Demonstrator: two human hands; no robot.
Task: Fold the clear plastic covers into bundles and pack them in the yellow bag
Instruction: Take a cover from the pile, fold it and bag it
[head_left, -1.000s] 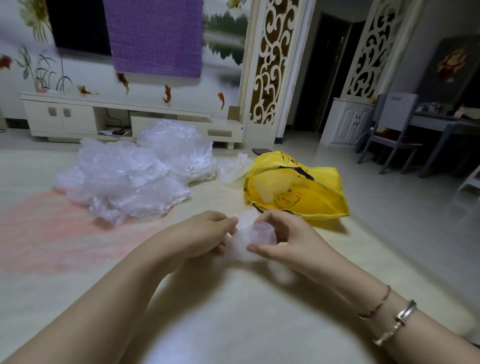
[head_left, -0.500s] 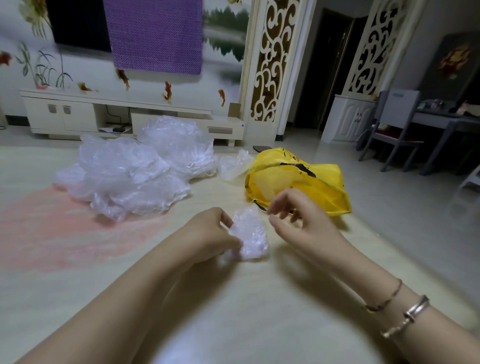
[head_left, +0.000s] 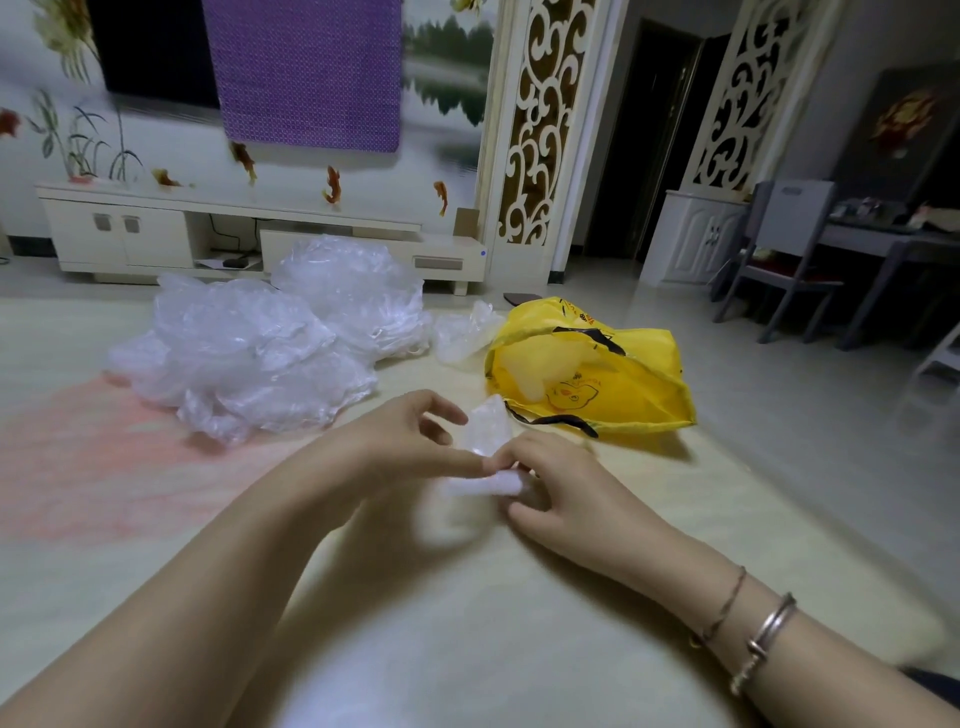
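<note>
Above floor, right hand rejoined bundle

A small crumpled clear plastic cover is held just in front of the yellow bag, one end pointing up, the lower part folded flat and blurred. The yellow bag lies slumped on the floor, its mouth open, pale plastic seen inside. A large heap of loose clear covers is piled left of the bag, a smaller clump touching the bag's left edge
</note>
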